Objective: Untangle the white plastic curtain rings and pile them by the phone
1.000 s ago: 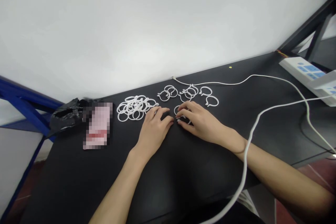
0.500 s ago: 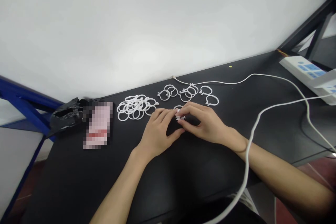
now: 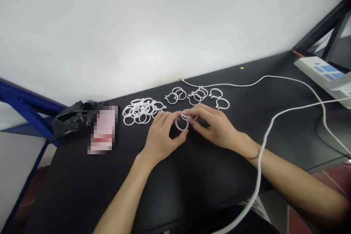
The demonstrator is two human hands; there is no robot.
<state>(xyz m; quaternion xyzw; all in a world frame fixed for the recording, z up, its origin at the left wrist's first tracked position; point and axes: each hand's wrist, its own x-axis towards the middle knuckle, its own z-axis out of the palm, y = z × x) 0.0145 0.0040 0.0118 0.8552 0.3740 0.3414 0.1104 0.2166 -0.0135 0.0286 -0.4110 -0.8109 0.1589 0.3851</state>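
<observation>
Left hand [image 3: 160, 135]: palm down, wrist low above the table [image 3: 109, 193], fingers bent forward and thumb reaching out below them; one white ring [image 3: 177, 125] gripped between fingertips and thumb, tilted up toward the viewer.

Right hand [image 3: 216, 124]: in from the right, forearm slanting, back of hand uppermost, forefinger and thumb curved to meet at the ring's right edge (whether they pinch it or only touch it, cannot tell). A second ring [image 3: 185, 110] overlaps the first at this point, partly hidden by the fingers.

White rings, heap [image 3: 141, 109]: tangled, on the table just beyond the left hand, to its left.

White rings, loose [image 3: 197, 97]: several, spread beyond both hands, some overlapping.

White cable [image 3: 264, 139]: one length, passing in front of the right forearm.
</observation>
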